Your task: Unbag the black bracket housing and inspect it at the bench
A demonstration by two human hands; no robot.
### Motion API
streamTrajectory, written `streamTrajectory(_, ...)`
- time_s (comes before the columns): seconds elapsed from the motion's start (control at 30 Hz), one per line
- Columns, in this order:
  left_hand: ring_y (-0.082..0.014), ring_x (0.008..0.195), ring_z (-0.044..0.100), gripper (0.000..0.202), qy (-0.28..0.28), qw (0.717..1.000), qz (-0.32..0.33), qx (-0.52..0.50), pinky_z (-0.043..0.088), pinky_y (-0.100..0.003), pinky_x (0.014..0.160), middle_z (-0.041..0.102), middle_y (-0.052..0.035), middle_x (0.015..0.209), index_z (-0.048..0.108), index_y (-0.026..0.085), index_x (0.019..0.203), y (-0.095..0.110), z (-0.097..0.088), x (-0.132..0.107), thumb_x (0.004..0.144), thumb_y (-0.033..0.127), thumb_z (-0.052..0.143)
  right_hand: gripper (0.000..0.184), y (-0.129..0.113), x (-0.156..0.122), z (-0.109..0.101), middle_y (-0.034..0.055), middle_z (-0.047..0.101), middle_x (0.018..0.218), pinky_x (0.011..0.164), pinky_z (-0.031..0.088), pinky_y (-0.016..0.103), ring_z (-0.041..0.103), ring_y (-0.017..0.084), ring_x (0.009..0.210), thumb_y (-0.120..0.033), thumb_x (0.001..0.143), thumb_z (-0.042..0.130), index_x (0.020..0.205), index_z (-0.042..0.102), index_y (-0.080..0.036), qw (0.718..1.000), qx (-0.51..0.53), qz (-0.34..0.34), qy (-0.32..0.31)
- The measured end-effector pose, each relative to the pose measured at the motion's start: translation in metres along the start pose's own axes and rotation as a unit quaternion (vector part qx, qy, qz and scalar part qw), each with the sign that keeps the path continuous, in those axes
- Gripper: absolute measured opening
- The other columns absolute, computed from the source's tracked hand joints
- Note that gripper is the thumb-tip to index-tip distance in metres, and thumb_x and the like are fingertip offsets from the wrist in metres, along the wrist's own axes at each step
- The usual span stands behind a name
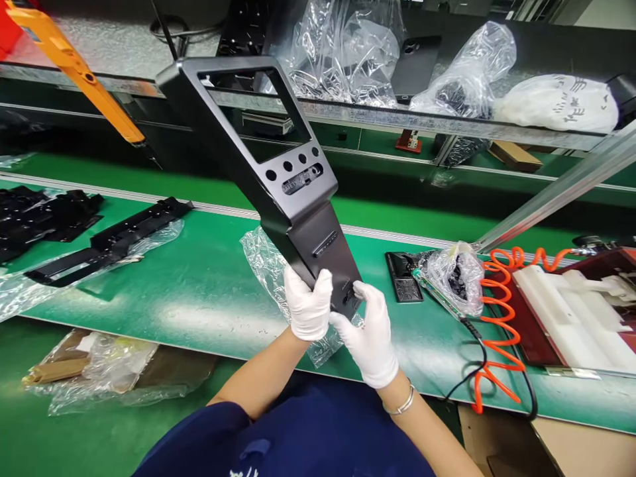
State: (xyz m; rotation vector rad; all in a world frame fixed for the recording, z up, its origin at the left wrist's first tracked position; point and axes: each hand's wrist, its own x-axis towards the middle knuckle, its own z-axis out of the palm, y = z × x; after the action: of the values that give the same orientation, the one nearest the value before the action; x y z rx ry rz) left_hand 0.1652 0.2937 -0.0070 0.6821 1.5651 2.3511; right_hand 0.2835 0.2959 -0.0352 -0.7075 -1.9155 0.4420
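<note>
A long dark grey plastic housing [312, 228] is held tilted above the green bench, its wider end up and to the left. That end has a rectangular window opening, a row of round holes and an oval slot. My left hand [309, 306], in a white glove, is closed around the housing's lower left edge with the thumb on its front face. At the lower right corner, my gloved right hand [370, 334] grips with fingers on the edge and thumb near the bottom end. Crumpled clear plastic film [265, 265] lies on the bench behind and under the housing.
Black plastic parts [134, 228] lie on film at the left. To the right are a small black part [403, 275], a bagged bundle [460, 275], a coiled orange hose [504, 318] and a white fixture [571, 318]. An orange tool [82, 73] hangs upper left. Bags [556, 103] sit on the shelf.
</note>
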Motion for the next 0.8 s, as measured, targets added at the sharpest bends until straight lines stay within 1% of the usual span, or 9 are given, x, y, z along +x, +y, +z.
streamTrajectory(0.07, -0.0183, 0.082, 0.063, 0.053, 0.015, 1.0, 0.005, 0.0, 0.057, -0.032, 0.081, 0.065, -0.0067, 0.095, 0.051, 0.02, 0.099, 0.001, 0.001, -0.003, 0.069, 0.055, 0.078, 0.054, -0.001, 0.002, 0.004, 0.0114, 0.053, 0.119, 0.089, 0.051, 0.039, 0.056, 0.023, 0.104, -0.062, 0.109, 0.049, 0.135, 0.045, -0.014, 1.0, 0.006, 0.012, 0.004)
streamTrajectory(0.2, -0.0156, 0.083, 0.064, 0.045, -0.005, 0.999, 0.012, -0.03, 0.056, -0.027, 0.081, 0.066, -0.0043, 0.092, 0.053, 0.021, 0.1, -0.001, -0.001, -0.001, 0.073, 0.047, 0.078, 0.049, 0.002, 0.006, 0.001, 0.0086, 0.055, 0.106, 0.08, 0.051, 0.034, 0.056, 0.019, 0.091, -0.06, 0.11, 0.047, 0.127, 0.05, -0.014, 0.999, 0.028, 0.001, -0.019)
streamTrajectory(0.27, -0.0136, 0.082, 0.063, 0.043, -0.009, 0.999, 0.005, -0.049, 0.057, -0.024, 0.08, 0.066, -0.0036, 0.094, 0.055, 0.02, 0.099, -0.002, -0.003, 0.004, 0.074, 0.044, 0.08, 0.049, 0.006, 0.007, -0.003, 0.0089, 0.055, 0.111, 0.086, 0.051, 0.036, 0.057, 0.021, 0.099, -0.06, 0.109, 0.049, 0.128, 0.049, -0.015, 0.999, 0.045, 0.009, -0.021)
streamTrajectory(0.3, -0.0133, 0.084, 0.064, 0.044, -0.012, 0.997, -0.005, -0.072, 0.057, -0.024, 0.082, 0.066, -0.0039, 0.099, 0.055, 0.021, 0.101, -0.001, -0.003, 0.006, 0.074, 0.044, 0.081, 0.052, 0.008, 0.008, -0.005, 0.0104, 0.054, 0.119, 0.092, 0.051, 0.038, 0.056, 0.023, 0.108, -0.061, 0.109, 0.049, 0.133, 0.048, -0.016, 0.998, 0.049, 0.02, -0.019)
streamTrajectory(0.4, -0.0157, 0.095, 0.066, 0.049, -0.037, 0.987, -0.056, -0.144, 0.059, -0.028, 0.089, 0.065, -0.0073, 0.118, 0.055, 0.022, 0.111, 0.004, -0.002, 0.01, 0.075, 0.045, 0.08, 0.076, 0.018, 0.009, -0.005, 0.0156, 0.042, 0.142, 0.105, 0.046, 0.046, 0.046, 0.03, 0.13, -0.074, 0.106, 0.041, 0.151, 0.034, -0.013, 0.997, 0.021, 0.047, -0.055)
streamTrajectory(0.47, -0.0173, 0.097, 0.067, 0.051, -0.053, 0.983, -0.082, -0.155, 0.061, -0.03, 0.088, 0.064, -0.0086, 0.121, 0.055, 0.023, 0.112, 0.007, -0.002, 0.009, 0.075, 0.046, 0.081, 0.084, 0.024, 0.01, -0.002, 0.0164, 0.044, 0.14, 0.103, 0.048, 0.046, 0.048, 0.031, 0.128, -0.079, 0.106, 0.031, 0.155, 0.03, -0.01, 0.992, 0.01, 0.062, -0.106)
streamTrajectory(0.57, -0.0169, 0.096, 0.066, 0.053, -0.052, 0.983, -0.092, -0.149, 0.06, -0.029, 0.087, 0.064, -0.0075, 0.119, 0.054, 0.024, 0.112, 0.005, -0.003, 0.004, 0.074, 0.048, 0.082, 0.08, 0.029, 0.012, 0.001, 0.015, 0.048, 0.134, 0.105, 0.047, 0.046, 0.051, 0.028, 0.124, -0.075, 0.108, 0.025, 0.152, 0.037, -0.009, 0.985, 0.042, 0.086, -0.145)
streamTrajectory(0.7, -0.0173, 0.096, 0.065, 0.055, -0.031, 0.987, -0.1, -0.123, 0.059, -0.029, 0.087, 0.065, -0.0049, 0.113, 0.056, 0.024, 0.107, -0.003, -0.003, 0.002, 0.071, 0.054, 0.083, 0.078, 0.035, 0.015, 0.004, 0.0166, 0.049, 0.133, 0.112, 0.04, 0.053, 0.049, 0.031, 0.125, -0.071, 0.107, 0.027, 0.146, 0.045, -0.006, 0.975, 0.094, 0.136, -0.145)
streamTrajectory(0.8, -0.0164, 0.097, 0.064, 0.057, -0.043, 0.985, -0.114, -0.12, 0.058, -0.026, 0.086, 0.065, -0.0038, 0.111, 0.057, 0.023, 0.106, -0.005, -0.001, 0.007, 0.068, 0.057, 0.085, 0.075, 0.041, 0.015, 0.001, 0.0159, 0.048, 0.136, 0.117, 0.035, 0.054, 0.046, 0.031, 0.128, -0.07, 0.106, 0.032, 0.144, 0.047, -0.007, 0.972, 0.113, 0.157, -0.133)
